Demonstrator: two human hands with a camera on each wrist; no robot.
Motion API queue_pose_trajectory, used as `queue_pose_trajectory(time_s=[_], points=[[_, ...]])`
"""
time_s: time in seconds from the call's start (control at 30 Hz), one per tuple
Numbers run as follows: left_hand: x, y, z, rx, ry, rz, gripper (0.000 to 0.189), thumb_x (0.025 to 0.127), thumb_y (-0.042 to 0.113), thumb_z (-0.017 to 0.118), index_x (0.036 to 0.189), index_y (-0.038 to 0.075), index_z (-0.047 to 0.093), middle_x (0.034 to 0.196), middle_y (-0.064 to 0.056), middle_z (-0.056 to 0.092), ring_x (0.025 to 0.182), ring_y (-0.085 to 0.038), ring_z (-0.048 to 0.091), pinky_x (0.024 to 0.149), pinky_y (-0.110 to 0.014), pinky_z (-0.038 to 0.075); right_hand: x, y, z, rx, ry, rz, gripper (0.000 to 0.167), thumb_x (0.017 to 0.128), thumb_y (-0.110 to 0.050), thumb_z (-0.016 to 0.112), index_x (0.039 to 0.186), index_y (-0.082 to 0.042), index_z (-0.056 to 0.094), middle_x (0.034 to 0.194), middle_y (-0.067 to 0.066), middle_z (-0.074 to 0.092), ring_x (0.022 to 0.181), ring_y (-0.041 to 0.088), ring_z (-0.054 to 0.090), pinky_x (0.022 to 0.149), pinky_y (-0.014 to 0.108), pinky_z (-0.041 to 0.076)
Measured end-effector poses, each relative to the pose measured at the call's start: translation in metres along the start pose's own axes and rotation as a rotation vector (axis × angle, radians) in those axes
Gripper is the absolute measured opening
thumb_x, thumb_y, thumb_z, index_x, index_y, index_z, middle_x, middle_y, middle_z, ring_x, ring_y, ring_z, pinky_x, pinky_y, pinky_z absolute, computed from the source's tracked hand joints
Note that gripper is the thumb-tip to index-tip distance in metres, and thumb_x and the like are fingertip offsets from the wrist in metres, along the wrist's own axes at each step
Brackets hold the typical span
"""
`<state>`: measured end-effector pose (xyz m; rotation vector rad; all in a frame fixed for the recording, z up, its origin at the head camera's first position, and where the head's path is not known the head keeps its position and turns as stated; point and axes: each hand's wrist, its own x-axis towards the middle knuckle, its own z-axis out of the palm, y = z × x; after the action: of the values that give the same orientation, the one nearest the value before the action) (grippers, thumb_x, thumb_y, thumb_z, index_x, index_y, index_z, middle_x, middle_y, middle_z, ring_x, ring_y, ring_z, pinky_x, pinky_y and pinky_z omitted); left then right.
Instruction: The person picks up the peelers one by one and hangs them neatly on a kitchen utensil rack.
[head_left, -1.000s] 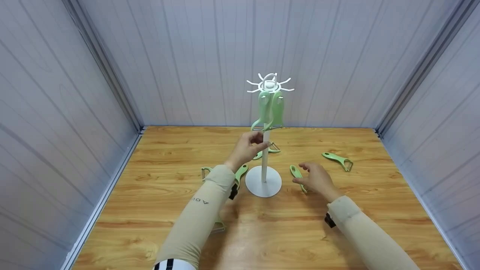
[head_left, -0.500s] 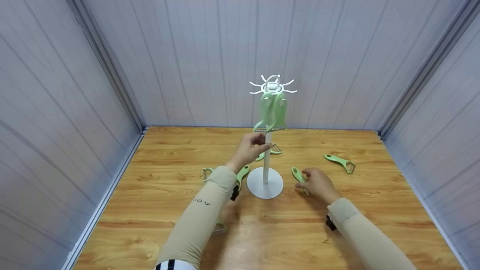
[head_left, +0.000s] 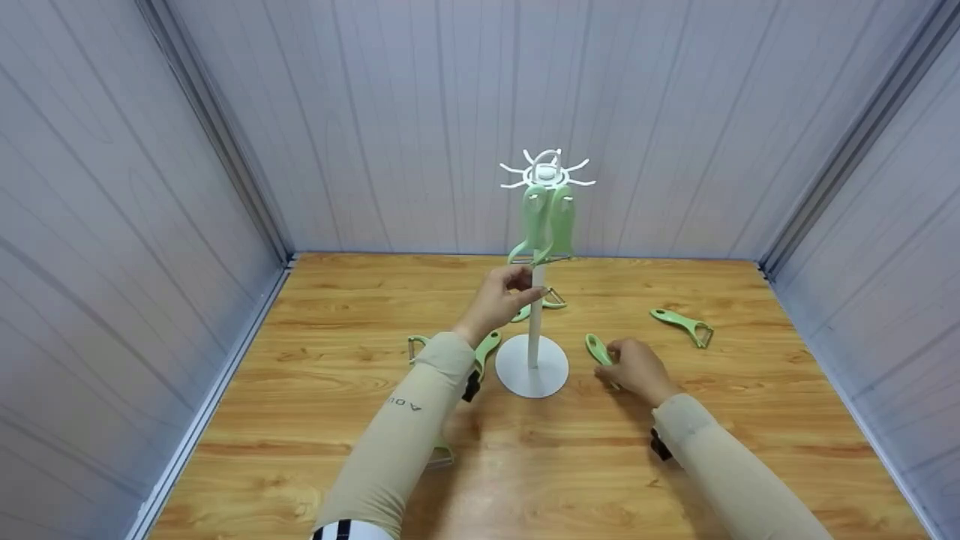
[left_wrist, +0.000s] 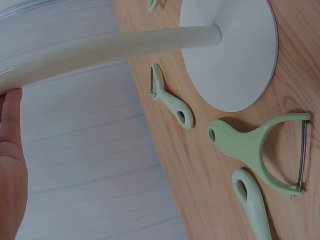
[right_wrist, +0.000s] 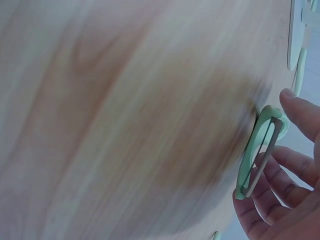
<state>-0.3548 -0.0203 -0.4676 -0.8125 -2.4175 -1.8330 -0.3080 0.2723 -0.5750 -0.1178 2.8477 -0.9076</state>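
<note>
Peeler (head_left: 598,349) could slip if half-curled right fingers (right_wrist: 292,162), grip unclear, lift loosely; left fingers (left_wrist: 10,120) pinch the stand (head_left: 535,326).

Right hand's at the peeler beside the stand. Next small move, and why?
Probably firm up a pinch on that peeler with the right hand, before any lift: it lies between thumb and fingers, but a secure grip isn't clear. The left hand holds the stand by its pole, and two hanging peelers suggest this one may belong there too.
</note>
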Motion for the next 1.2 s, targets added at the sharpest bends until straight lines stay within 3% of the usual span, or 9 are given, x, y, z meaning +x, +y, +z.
queue_pose_trajectory(time_s=[0.1,0.23,0.47,0.6,0.83,1.03,1.2], points=[[0.0,0.0,0.0,-0.003,0.0,0.0,0.016,0.1,0.008,0.077,0.111,-0.004,0.075,0.098,-0.006,0.074,0.092,-0.012,0.065,0.084,-0.025,0.054,0.001,0.003,0.001,0.02,-0.009,-0.006,0.016,0.097,-0.018,0.083,0.099,-0.004,0.075,0.079,0.003,0.07,0.068,0.016,0.055,0.064,0.031,0.045],[0.0,-0.001,0.001,-0.01,0.001,-0.003,0.016,0.101,0.009,0.077,0.111,-0.003,0.074,0.097,-0.006,0.073,0.091,-0.012,0.065,0.081,-0.025,0.053,0.002,0.005,0.002,0.017,-0.004,0.004,0.02,0.098,-0.016,0.082,0.086,-0.007,0.068,0.07,-0.001,0.061,0.064,0.015,0.05,0.062,0.03,0.04],[0.001,-0.001,0.0,-0.008,-0.004,-0.013,0.018,0.102,0.01,0.076,0.114,-0.004,0.075,0.1,-0.008,0.074,0.092,-0.013,0.066,0.08,-0.025,0.053,0.003,0.005,0.0,-0.007,-0.019,0.011,0.009,0.099,-0.011,0.079,0.103,-0.003,0.077,0.079,0.003,0.067,0.069,0.016,0.055,0.065,0.031,0.044],[0.002,-0.002,0.0,-0.005,-0.003,-0.01,0.021,0.102,0.009,0.076,0.115,-0.007,0.074,0.1,-0.009,0.074,0.091,-0.012,0.065,0.081,-0.024,0.053,0.003,0.003,-0.002,-0.02,-0.039,0.015,0.011,0.098,-0.012,0.079,0.103,-0.002,0.078,0.083,0.006,0.071,0.069,0.017,0.058,0.065,0.032,0.047],[0.0,-0.001,0.001,-0.006,-0.001,-0.009,0.016,0.101,0.008,0.076,0.113,-0.003,0.075,0.1,-0.009,0.075,0.091,-0.012,0.066,0.081,-0.024,0.053,0.003,0.004,-0.004,-0.07,-0.046,0.028,0.015,0.09,-0.016,0.082,0.101,-0.005,0.078,0.079,0.004,0.072,0.064,0.016,0.06,0.061,0.033,0.047],[-0.001,-0.001,0.001,-0.009,-0.007,0.003,0.017,0.102,0.008,0.075,0.113,-0.005,0.074,0.097,-0.007,0.073,0.09,-0.012,0.065,0.083,-0.026,0.053,0.003,0.006,-0.009,-0.071,-0.014,0.016,0.024,0.09,-0.018,0.081,0.108,-0.004,0.077,0.102,0.011,0.078,0.083,0.022,0.068,0.075,0.044,0.057],[0.0,-0.002,0.0,-0.002,0.002,0.011,0.012,0.101,0.008,0.076,0.109,0.0,0.075,0.097,-0.006,0.073,0.09,-0.011,0.064,0.082,-0.026,0.053,0.001,0.004,-0.013,-0.005,0.028,-0.018,0.026,0.098,-0.018,0.076,0.116,0.001,0.075,0.11,0.017,0.077,0.096,0.028,0.072,0.087,0.052,0.06]])
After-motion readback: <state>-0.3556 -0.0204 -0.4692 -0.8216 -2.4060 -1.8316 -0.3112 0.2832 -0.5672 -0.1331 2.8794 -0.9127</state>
